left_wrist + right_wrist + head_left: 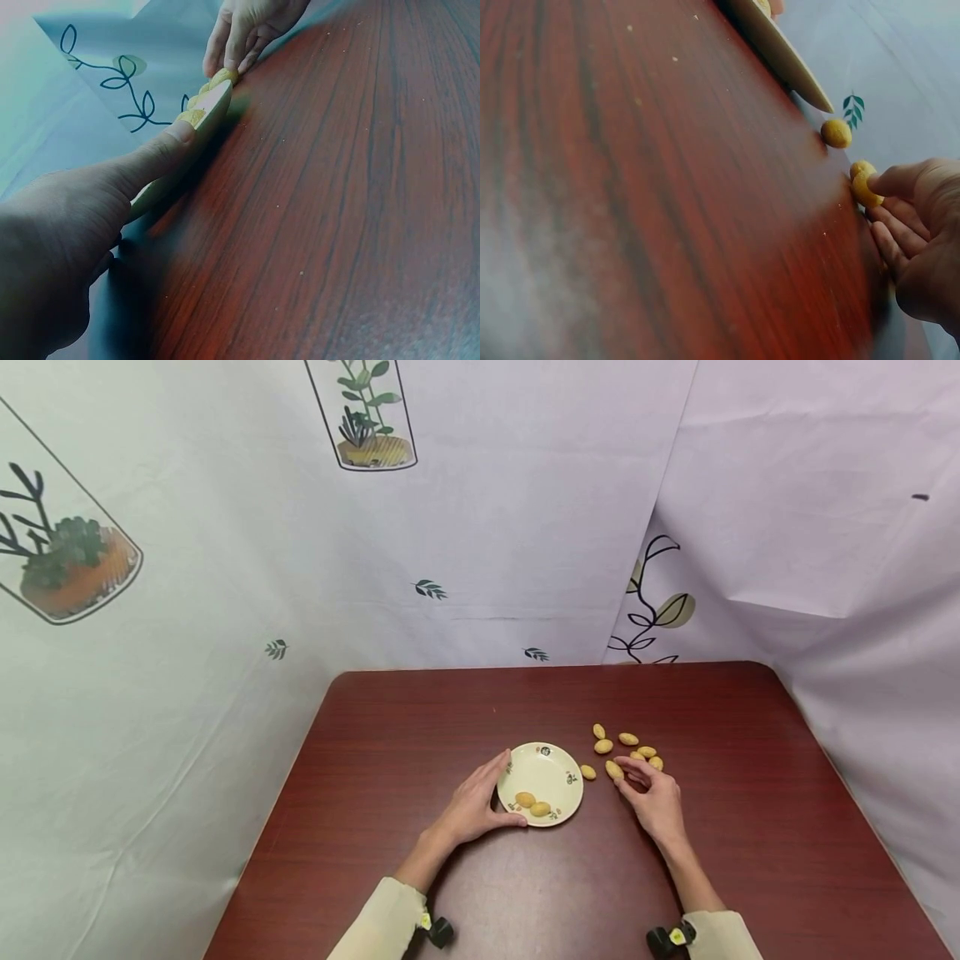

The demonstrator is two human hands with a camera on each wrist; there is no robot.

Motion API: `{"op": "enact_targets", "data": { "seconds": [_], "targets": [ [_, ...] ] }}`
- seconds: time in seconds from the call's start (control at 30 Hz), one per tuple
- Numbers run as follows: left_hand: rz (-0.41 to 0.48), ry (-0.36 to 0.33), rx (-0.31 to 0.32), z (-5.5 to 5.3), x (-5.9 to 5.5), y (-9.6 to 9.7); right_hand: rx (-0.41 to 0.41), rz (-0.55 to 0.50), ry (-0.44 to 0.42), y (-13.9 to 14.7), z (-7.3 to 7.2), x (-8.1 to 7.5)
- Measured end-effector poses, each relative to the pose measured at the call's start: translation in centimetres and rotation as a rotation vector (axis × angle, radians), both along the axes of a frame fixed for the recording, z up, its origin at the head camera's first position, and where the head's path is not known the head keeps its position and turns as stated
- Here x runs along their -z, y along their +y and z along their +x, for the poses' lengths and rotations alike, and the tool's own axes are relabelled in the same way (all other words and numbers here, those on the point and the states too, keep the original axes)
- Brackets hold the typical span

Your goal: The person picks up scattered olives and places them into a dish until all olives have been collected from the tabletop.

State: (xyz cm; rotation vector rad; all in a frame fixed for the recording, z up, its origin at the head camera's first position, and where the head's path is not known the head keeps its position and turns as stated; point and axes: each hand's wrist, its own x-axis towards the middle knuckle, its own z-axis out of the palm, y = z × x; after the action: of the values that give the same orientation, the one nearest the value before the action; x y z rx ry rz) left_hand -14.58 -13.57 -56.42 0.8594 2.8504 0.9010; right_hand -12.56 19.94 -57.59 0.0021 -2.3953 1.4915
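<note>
A small cream plate [538, 774] with printed motifs lies on the table, bearing two yellow oval, nut-like pieces [540, 809]. My left hand [471, 807] grips the plate's left side, thumb at the near rim and fingers spread along the far left edge. To the right of the plate, my right hand [657, 803] pinches one yellow oval piece [866, 190] between thumb and fingers, low by the tabletop. Several more such pieces [603, 747] lie loose around and beyond that hand. One loose piece [836, 133] sits between the plate and the right hand.
The dark red wood-grain table [420, 718] carries all of this. Pale cloth [510, 527] printed with plants hangs behind the table and along its sides. A small black device is strapped at each cuff.
</note>
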Motion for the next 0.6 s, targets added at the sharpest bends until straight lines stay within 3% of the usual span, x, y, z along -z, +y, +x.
{"op": "enact_targets", "data": {
  "seconds": [0.6],
  "targets": [
    [-0.001,-0.02,-0.004,-0.08,0.19,-0.03,0.011,0.046,-0.037,-0.39,-0.14,-0.73]
  ]
}}
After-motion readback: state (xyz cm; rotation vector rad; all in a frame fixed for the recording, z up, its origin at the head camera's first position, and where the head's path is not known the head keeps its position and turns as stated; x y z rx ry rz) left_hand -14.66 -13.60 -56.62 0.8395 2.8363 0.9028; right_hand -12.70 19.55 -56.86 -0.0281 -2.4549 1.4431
